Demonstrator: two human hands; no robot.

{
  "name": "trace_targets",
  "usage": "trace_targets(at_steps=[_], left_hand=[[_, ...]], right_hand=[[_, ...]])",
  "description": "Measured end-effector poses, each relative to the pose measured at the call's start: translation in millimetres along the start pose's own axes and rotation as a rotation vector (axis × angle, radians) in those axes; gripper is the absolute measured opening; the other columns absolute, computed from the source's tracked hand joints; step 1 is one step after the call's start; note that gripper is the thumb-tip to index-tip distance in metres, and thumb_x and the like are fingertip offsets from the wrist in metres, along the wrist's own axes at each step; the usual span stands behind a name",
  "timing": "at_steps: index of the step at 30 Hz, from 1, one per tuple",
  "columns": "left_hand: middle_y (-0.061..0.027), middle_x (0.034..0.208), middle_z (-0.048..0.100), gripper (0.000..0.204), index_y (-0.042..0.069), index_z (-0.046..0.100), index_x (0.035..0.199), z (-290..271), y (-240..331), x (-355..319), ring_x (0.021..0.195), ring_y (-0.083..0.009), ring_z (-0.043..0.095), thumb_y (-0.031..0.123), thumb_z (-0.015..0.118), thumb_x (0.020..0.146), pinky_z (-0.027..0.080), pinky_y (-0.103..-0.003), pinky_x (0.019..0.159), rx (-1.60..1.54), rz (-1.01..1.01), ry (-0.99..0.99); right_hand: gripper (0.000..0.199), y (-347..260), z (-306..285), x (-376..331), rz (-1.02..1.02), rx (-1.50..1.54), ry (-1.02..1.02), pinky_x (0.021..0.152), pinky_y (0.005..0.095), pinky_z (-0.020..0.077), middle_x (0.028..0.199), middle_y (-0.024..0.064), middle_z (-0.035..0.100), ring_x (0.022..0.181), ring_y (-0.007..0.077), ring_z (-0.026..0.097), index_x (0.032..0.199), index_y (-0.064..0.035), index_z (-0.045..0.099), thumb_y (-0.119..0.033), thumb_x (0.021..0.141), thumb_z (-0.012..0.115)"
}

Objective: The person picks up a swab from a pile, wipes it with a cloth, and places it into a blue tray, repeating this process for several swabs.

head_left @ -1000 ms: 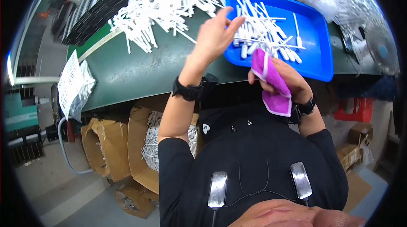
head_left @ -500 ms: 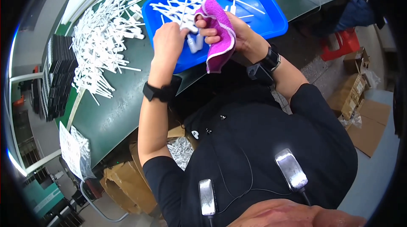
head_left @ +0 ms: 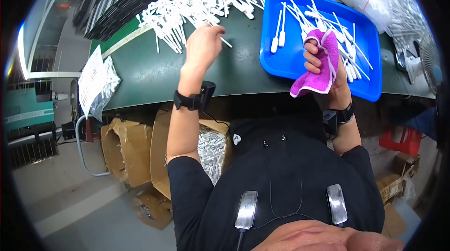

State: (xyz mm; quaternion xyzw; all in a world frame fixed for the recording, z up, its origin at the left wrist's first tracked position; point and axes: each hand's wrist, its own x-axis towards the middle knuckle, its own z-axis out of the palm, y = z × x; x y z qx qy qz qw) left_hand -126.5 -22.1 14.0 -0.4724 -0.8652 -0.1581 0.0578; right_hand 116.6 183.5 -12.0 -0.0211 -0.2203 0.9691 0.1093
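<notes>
Fingers of the left hand (head_left: 202,45) pinch a white stick (head_left: 225,41); right hand (head_left: 320,59) grips a pink cloth (head_left: 320,75).

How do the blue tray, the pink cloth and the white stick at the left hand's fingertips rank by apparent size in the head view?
1. Blue tray, largest.
2. Pink cloth, bunched in the right hand.
3. White stick by the left hand, smallest.
</notes>
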Motion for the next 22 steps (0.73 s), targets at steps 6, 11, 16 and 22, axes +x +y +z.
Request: trace_targets(at_steps=[6,11,16,22], left_hand=[[-0.0078,0.093,0.063,0.020,0.013,0.068,0.097,13,-20,-9,0.090,-0.0245,0.061,0.009,0.061,0.078,0.050,-0.036,0.069,0.183,0.126,-0.074],[-0.0072,0.093,0.063,0.015,0.011,0.065,0.097,-2,-6,-13,0.087,-0.0212,0.061,0.009,0.061,0.083,0.051,-0.030,0.068,0.020,0.188,0.225],[-0.0055,0.089,0.065,0.011,0.008,0.061,0.099,-11,1,-32,0.080,-0.0122,0.063,0.015,0.056,0.092,0.051,-0.024,0.065,-1.147,-0.349,0.384],[-0.0074,0.093,0.067,0.017,0.007,0.057,0.108,14,-5,-54,0.078,-0.0113,0.063,0.016,0.053,0.094,0.052,-0.022,0.064,-0.993,-0.520,0.321]], right_hand=[[0.037,8,-5,14,0.015,0.013,-0.021,0.051,0.0209,0.0379,0.085,0.0046,0.044,0.063,0.0089,0.040,0.104,0.0000,0.046,-0.037,0.098,0.044],[0.039,5,-13,13,0.007,0.051,-0.112,0.059,0.0247,0.0441,0.094,0.0073,0.051,0.070,0.0119,0.049,0.113,0.0012,0.046,-0.034,0.098,0.046],[0.045,12,24,19,-0.059,0.021,0.305,0.071,0.0321,0.0479,0.112,0.0116,0.055,0.085,0.0175,0.057,0.127,0.0014,0.042,-0.031,0.096,0.049],[0.081,-11,30,18,-0.108,-0.004,0.014,0.110,0.0497,0.0268,0.144,0.0168,0.035,0.133,0.0327,0.036,0.145,-0.0070,0.021,-0.050,0.087,0.055]])
